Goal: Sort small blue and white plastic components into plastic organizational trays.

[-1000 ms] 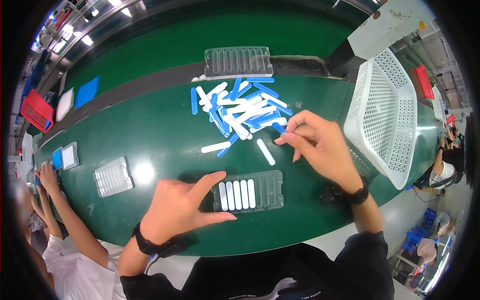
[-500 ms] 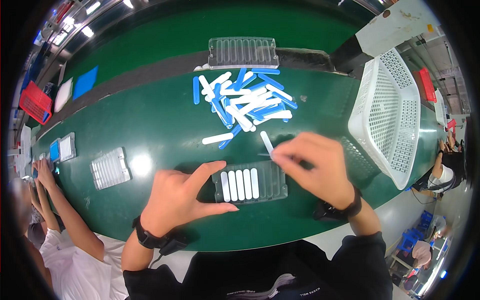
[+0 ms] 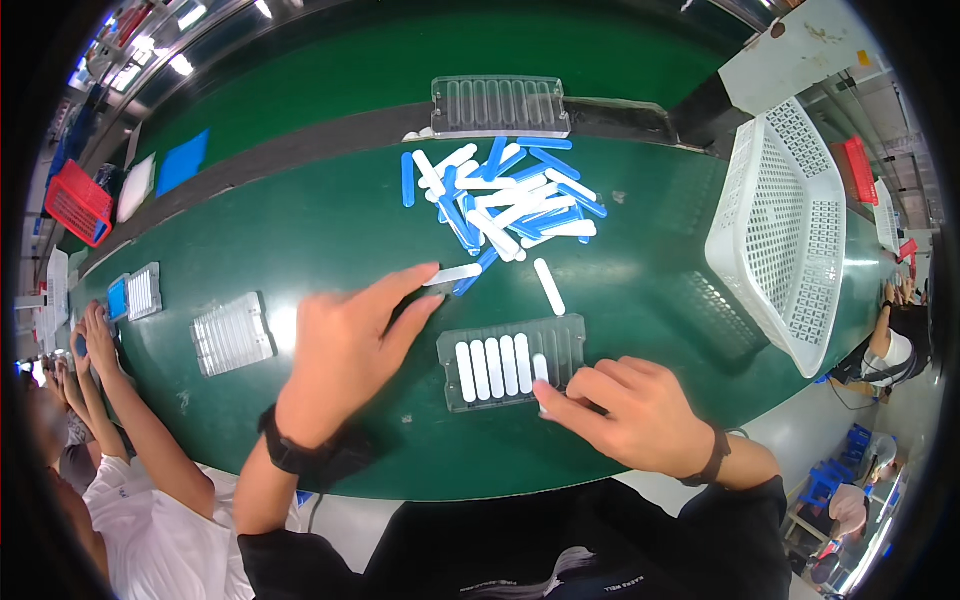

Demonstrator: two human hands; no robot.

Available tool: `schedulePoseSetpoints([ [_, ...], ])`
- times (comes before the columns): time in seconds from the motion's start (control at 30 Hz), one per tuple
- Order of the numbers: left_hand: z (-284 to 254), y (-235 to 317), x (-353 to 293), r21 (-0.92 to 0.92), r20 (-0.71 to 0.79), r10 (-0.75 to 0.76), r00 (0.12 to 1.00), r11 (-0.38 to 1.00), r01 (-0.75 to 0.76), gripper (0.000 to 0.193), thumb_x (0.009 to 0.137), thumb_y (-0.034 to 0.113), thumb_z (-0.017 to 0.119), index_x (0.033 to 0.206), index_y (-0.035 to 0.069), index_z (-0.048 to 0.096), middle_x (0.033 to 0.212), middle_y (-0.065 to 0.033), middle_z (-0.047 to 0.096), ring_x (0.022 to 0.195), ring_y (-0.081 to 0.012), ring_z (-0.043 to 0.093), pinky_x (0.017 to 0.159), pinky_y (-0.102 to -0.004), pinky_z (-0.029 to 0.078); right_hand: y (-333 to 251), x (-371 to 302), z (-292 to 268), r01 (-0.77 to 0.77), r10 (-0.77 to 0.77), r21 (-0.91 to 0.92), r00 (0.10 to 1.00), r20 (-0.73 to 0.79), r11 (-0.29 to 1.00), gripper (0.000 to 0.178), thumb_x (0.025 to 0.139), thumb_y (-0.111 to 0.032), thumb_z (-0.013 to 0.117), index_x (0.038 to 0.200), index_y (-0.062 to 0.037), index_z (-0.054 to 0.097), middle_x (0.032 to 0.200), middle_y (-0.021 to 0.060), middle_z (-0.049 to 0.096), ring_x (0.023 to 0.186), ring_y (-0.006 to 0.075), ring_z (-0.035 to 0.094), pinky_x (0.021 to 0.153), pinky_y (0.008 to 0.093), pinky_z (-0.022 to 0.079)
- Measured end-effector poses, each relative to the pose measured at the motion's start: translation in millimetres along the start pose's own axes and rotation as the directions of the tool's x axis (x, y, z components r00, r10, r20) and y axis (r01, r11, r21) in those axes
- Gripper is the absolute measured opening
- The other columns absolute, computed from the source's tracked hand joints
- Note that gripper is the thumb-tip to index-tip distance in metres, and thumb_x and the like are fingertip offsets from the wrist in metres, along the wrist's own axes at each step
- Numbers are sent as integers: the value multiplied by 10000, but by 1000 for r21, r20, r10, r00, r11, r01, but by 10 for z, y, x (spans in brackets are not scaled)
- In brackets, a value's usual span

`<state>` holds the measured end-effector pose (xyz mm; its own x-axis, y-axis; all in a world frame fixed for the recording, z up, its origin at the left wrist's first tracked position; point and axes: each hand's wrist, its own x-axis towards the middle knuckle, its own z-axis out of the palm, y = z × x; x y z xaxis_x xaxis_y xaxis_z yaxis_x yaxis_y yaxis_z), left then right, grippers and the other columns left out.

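Observation:
In front of me lies a clear plastic tray point(image 3: 567, 345) with parallel slots, several on its left filled by white round-ended strips point(image 3: 495, 368). My right hand point(image 3: 635, 412) is at the tray's lower edge, thumb and index finger closed on the lower end of another white strip point(image 3: 541, 368) lying over the following slot. My left hand point(image 3: 345, 345) reaches up to a loose white strip point(image 3: 457, 275). Its index fingertip is at that strip's left end; the thumb is apart below. One more white strip point(image 3: 549, 287) lies just above the tray.
Beyond the tray is a heap of blue and white strips point(image 3: 515, 200). A clear slotted tray point(image 3: 500, 107) stands behind it; another clear tray point(image 3: 232, 335) lies at left. At right stands a white perforated basket point(image 3: 735, 230). A co-worker's arm point(image 3: 150, 405) rests on the table at far left.
My left hand has moved from the tray's left side up to the loose white strip. My right hand has come down from the tray's upper edge to its lower edge, with a strip over a slot.

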<state>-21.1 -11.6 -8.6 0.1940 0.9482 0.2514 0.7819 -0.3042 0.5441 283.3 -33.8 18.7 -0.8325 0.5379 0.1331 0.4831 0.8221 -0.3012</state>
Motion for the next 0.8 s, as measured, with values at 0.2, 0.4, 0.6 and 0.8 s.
schedulePoseSetpoints([
  [0.2, 17, -57, 132, 255, 30, 310, 950, 917, -307, 122, 894, 121, 802, 1006, 74, 807, 711, -59, 723, 501, -217, 601, 476, -327, 436, 142, 93, -69, -51, 51, 1, 998, -23, 999, 473, 840, -243, 830, 1286, -136, 718, 953, 4, 496, 746, 158, 559, 617, 313, 496],
  [0.4, -6, -4, 77, -479, 327, -309, 893, 760, 439, 117, 1014, 79, 708, 1024, -32, 743, 692, 84, 623, 544, 4, 367, 510, -218, 269, 204, 109, -25, 25, -24, 20, 999, -39, 999, 403, 853, -230, 829, 1231, -127, 735, 950, -3, 535, 751, 151, 591, 624, 310, 512],
  [0.6, -60, -42, 72, -619, 423, -309, 852, 588, 521, 157, 1047, 76, 674, 1023, -72, 718, 822, 64, 648, 659, 39, 410, 554, -185, 270, 337, 174, 76, -52, 116, 354, 980, -160, 934, 179, 848, -193, 856, 974, -95, 775, 815, -2, 612, 619, 154, 607, 539, 314, 495],
  [0.8, -21, -48, 65, -662, 397, -297, 868, 563, 495, 146, 1043, 68, 677, 1026, -71, 718, 825, 60, 654, 674, 37, 428, 559, -185, 283, 498, 525, 53, -330, 376, 187, 866, -330, 925, 184, 814, -200, 874, 881, -90, 742, 846, 6, 631, 651, 182, 630, 563, 316, 495],
])
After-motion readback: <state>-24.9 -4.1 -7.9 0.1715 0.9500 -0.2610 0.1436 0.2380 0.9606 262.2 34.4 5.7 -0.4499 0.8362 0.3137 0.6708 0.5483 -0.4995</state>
